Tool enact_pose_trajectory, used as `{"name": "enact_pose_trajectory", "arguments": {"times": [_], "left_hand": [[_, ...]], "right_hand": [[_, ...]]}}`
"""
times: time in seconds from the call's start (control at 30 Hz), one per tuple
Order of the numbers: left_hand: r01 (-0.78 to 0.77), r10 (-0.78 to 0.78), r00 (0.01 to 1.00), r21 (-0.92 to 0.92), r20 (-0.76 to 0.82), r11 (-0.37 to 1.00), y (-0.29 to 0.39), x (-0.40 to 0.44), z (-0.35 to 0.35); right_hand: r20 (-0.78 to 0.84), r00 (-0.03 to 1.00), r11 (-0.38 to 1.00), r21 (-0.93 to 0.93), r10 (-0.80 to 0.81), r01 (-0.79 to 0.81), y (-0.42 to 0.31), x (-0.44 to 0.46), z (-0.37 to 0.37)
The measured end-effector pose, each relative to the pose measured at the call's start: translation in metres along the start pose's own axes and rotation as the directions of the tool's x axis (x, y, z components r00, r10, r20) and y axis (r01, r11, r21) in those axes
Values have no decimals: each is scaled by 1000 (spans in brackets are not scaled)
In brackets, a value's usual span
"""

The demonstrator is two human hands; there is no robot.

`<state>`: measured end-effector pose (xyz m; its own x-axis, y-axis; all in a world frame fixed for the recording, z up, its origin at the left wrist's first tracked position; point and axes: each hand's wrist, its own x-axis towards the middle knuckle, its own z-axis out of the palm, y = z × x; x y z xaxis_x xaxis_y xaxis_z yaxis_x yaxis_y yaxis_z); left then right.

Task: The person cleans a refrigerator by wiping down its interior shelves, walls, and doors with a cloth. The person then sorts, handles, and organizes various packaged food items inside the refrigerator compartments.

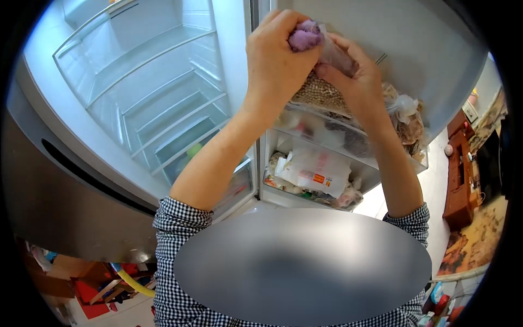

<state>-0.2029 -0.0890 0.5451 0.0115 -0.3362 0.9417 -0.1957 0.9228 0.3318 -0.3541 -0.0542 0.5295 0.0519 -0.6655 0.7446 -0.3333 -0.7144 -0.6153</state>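
Observation:
My left hand (pixel 278 57) is closed around a fuzzy purple cloth (pixel 306 38), which is bunched between thumb and fingers. Right beside it, my right hand (pixel 362 82) grips a translucent plastic item (pixel 336 58), a bag or a container; I cannot tell which. The cloth is against or very near this item. Both hands are raised in front of the open fridge door (pixel 425 54). Below them, a bag of small beige grains or beans (pixel 321 94) rests on the upper door shelf, partly hidden by my hands.
On the upper door shelf stands a tied plastic bag of dried food (pixel 406 117). A white plastic bag (pixel 313 169) lies in the lower door shelf (pixel 310 200). The fridge interior has glass shelves (pixel 147 62) on the left, with something green low down. A wooden cabinet (pixel 460 180) is at the right.

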Motion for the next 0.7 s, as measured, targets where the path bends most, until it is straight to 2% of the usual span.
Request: {"name": "enact_pose_trajectory", "arguments": {"times": [0.03, 0.13, 0.2, 0.3, 0.37, 0.4, 0.5, 0.57, 0.6, 0.67, 0.7], "left_hand": [[31, -29, 997, -32, 70, 999, -4, 0, -2], [110, -92, 993, -292, 74, 950, -19, -5, -1], [290, -274, 957, -353, 95, 890, -23, -11, -10], [486, -445, 874, -326, 195, 811, -36, -21, -26], [581, -530, 813, -289, 241, 761, -38, -26, -29], [608, -560, 794, -312, 236, 730, -38, -26, -31], [648, -636, 749, -411, 188, 641, -45, -26, -36], [635, -678, 724, -504, 124, 586, -53, -26, -41], [608, -671, 736, -519, 86, 600, -60, -26, -43], [556, -657, 754, -547, 14, 626, -73, -28, -51], [570, -645, 762, -536, 59, 623, -75, -30, -55]], "right_hand": [[-9, 999, 999, 8, 52, -52, 0, 0, -2], [-50, 984, 984, 71, 168, -165, 1, 1, -11], [-87, 975, 968, 165, 204, -188, 8, -1, -17], [-136, 979, 985, 97, 154, -142, 3, -2, -23], [-139, 975, 982, -46, 176, -184, -2, -5, -19], [-140, 973, 972, -119, 184, -201, -5, -4, -17], [-126, 991, 992, -112, 49, -64, 9, -3, -12], [-142, 984, 994, -6, 109, -111, 18, 0, -16], [-148, 979, 990, 48, 141, -136, 20, 0, -18], [-133, 969, 974, -58, 210, -219, 17, -4, -21], [-128, 961, 959, -112, 245, -259, 16, -5, -22]]}}
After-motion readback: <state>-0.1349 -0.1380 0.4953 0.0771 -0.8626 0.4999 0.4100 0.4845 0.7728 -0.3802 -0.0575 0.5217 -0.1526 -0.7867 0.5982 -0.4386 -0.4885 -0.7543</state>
